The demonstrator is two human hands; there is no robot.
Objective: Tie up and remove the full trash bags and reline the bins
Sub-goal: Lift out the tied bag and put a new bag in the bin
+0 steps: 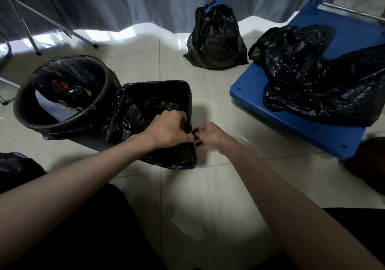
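A rectangular bin stands on the tiled floor, lined with a black trash bag. My left hand grips the bag's edge at the bin's near right rim. My right hand is just outside that rim, fingers curled and pinching the same bag edge. To the left a round black bin holds a black liner with rubbish inside. A full black bag tied with a blue drawstring stands by the curtain.
A blue plastic platform at the right carries a heap of loose black bags. Metal stand legs cross the back left. A grey curtain hangs behind. Another black bag lies at the left edge.
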